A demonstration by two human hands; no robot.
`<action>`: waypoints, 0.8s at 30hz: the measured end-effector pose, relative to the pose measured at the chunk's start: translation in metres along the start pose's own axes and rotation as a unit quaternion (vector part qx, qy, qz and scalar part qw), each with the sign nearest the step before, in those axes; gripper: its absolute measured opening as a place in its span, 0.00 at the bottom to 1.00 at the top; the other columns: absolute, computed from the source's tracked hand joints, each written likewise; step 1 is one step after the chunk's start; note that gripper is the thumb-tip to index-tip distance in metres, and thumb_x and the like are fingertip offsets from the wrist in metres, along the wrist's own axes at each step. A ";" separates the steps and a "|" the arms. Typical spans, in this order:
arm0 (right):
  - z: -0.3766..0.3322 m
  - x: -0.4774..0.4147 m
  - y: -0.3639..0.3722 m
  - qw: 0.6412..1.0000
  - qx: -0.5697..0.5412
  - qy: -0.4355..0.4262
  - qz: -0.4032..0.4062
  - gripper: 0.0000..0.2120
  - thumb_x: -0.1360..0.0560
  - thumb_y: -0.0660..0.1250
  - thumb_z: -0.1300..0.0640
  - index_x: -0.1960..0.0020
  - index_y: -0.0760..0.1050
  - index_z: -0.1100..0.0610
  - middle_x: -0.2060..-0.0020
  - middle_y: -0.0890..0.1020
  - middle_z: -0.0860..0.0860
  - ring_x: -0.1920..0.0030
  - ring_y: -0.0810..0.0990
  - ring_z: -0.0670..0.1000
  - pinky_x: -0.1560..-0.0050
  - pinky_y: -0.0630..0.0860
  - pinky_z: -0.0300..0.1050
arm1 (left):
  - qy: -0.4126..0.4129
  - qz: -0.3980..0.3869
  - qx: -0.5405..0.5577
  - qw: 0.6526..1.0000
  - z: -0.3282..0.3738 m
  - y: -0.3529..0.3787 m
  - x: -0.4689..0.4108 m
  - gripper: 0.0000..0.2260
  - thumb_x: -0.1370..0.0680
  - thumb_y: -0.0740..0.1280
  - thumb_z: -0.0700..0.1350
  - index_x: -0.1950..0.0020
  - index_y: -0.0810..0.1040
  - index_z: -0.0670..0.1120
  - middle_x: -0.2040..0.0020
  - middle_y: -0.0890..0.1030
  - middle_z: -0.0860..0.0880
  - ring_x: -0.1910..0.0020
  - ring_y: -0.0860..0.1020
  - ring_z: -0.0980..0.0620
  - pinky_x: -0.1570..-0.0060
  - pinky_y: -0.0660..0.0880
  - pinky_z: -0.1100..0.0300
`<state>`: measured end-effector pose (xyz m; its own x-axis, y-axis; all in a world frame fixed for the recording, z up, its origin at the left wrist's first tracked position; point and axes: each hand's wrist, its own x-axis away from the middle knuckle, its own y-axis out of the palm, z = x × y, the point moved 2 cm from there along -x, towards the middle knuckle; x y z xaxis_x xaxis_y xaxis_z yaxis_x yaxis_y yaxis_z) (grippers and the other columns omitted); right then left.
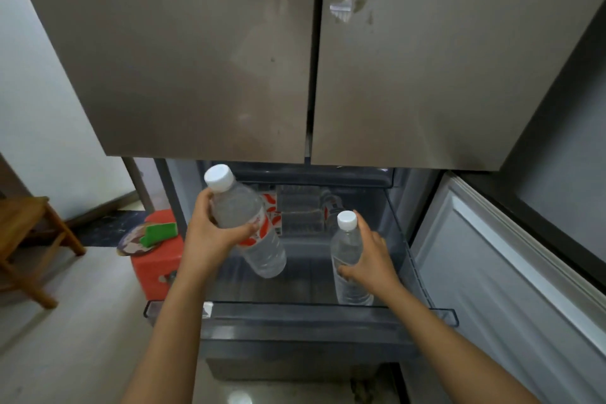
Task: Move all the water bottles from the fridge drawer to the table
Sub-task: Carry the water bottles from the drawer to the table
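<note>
Clear white-capped water bottle (249, 223) tilts, gripped by the left hand (210, 236); the right hand (370, 259) clasps a second bottle (349, 256), probably emptying the grey drawer (295, 308).

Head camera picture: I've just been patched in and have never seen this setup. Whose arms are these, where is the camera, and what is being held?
No machine here: a person works bare-handed, and the only camera sits on their head, looking forward and down. The left hand grips a tilted water bottle, white-capped with a red-printed label, raised over the open fridge drawer. The right hand grips an upright water bottle at the drawer's right side. Some red-printed packaging shows, blurred, at the drawer's back. A red stool stands left of the fridge. No table is in view.
</note>
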<state>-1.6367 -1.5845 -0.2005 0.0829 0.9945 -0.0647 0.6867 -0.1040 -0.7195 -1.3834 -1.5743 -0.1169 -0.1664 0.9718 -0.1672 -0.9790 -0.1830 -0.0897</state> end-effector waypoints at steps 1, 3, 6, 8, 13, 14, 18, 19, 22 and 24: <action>-0.002 0.001 0.001 1.000 0.006 0.003 0.011 0.50 0.37 0.75 0.57 0.27 0.46 0.43 0.41 0.68 0.55 0.37 0.64 0.56 0.38 0.66 0.50 | 0.000 0.012 0.012 1.000 0.003 -0.003 0.003 0.29 0.34 0.73 0.34 0.41 0.65 0.55 0.52 0.72 0.63 0.54 0.72 0.63 0.57 0.70 0.67; -0.007 0.006 0.002 1.000 0.002 -0.010 0.025 0.50 0.37 0.75 0.57 0.27 0.47 0.42 0.41 0.68 0.54 0.37 0.65 0.56 0.39 0.67 0.50 | -0.005 0.035 0.038 0.999 0.008 -0.011 0.010 0.30 0.34 0.74 0.36 0.39 0.66 0.55 0.48 0.75 0.59 0.49 0.74 0.58 0.50 0.74 0.59; -0.027 0.015 -0.009 0.996 -0.037 -0.074 0.044 0.47 0.36 0.75 0.58 0.31 0.47 0.37 0.43 0.69 0.51 0.40 0.65 0.51 0.43 0.64 0.43 | -0.009 0.085 0.073 0.994 0.019 -0.024 0.022 0.33 0.35 0.73 0.38 0.34 0.65 0.54 0.39 0.73 0.52 0.41 0.74 0.49 0.41 0.73 0.46; -0.053 0.021 -0.024 0.988 -0.068 -0.124 0.057 0.46 0.36 0.75 0.59 0.36 0.46 0.33 0.45 0.67 0.46 0.43 0.63 0.46 0.41 0.63 0.43 | 0.003 0.122 0.091 0.988 0.026 -0.034 0.032 0.35 0.37 0.74 0.42 0.34 0.64 0.55 0.37 0.73 0.51 0.39 0.74 0.47 0.41 0.73 0.44; -0.127 0.040 -0.054 0.951 -0.206 -0.228 0.047 0.45 0.38 0.77 0.61 0.40 0.54 0.27 0.45 0.65 0.32 0.40 0.66 0.45 0.40 0.65 0.42 | 0.051 0.236 0.116 0.964 0.037 -0.073 0.068 0.35 0.41 0.75 0.49 0.36 0.67 0.57 0.41 0.75 0.56 0.40 0.75 0.48 0.45 0.75 0.46; -0.140 0.044 -0.057 0.940 -0.240 -0.241 0.031 0.45 0.38 0.77 0.62 0.40 0.55 0.26 0.43 0.66 0.33 0.38 0.67 0.46 0.39 0.67 0.44 | 0.051 0.258 0.122 0.957 0.039 -0.083 0.076 0.37 0.40 0.77 0.49 0.34 0.67 0.55 0.40 0.75 0.55 0.40 0.75 0.48 0.46 0.75 0.48; -0.181 0.053 -0.055 0.895 -0.346 -0.271 -0.074 0.45 0.40 0.76 0.68 0.39 0.58 0.33 0.42 0.69 0.36 0.42 0.72 0.36 0.45 0.75 0.34 | 0.055 0.357 0.115 0.925 0.039 -0.122 0.116 0.32 0.37 0.76 0.45 0.36 0.68 0.52 0.41 0.76 0.52 0.43 0.77 0.48 0.53 0.81 0.55; -0.191 0.056 -0.048 0.883 -0.359 -0.281 -0.113 0.44 0.40 0.76 0.69 0.39 0.58 0.34 0.43 0.69 0.34 0.44 0.72 0.32 0.48 0.74 0.29 | 0.063 0.394 0.092 0.912 0.041 -0.132 0.132 0.26 0.34 0.74 0.40 0.40 0.69 0.54 0.44 0.77 0.54 0.44 0.78 0.49 0.53 0.81 0.55; -0.215 0.067 -0.019 0.856 -0.365 -0.300 -0.209 0.44 0.39 0.75 0.69 0.40 0.58 0.33 0.44 0.68 0.34 0.47 0.71 0.29 0.52 0.73 0.25 | 0.055 0.471 0.019 0.880 0.043 -0.149 0.171 0.24 0.32 0.72 0.35 0.44 0.69 0.56 0.49 0.75 0.58 0.49 0.77 0.57 0.54 0.78 0.60; -0.231 0.079 0.006 0.841 -0.352 -0.312 -0.268 0.46 0.38 0.75 0.68 0.41 0.56 0.30 0.43 0.69 0.38 0.45 0.72 0.33 0.48 0.74 0.30 | 0.037 0.502 -0.007 0.864 0.041 -0.161 0.197 0.23 0.32 0.71 0.34 0.47 0.68 0.56 0.51 0.74 0.58 0.52 0.75 0.60 0.60 0.77 0.68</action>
<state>-1.4591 -1.5102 -0.0505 -0.6194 0.6927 -0.3695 0.7798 0.5974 -0.1873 -1.2638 -1.3475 -0.0953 -0.9227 0.3101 -0.2291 -0.3439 -0.9306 0.1257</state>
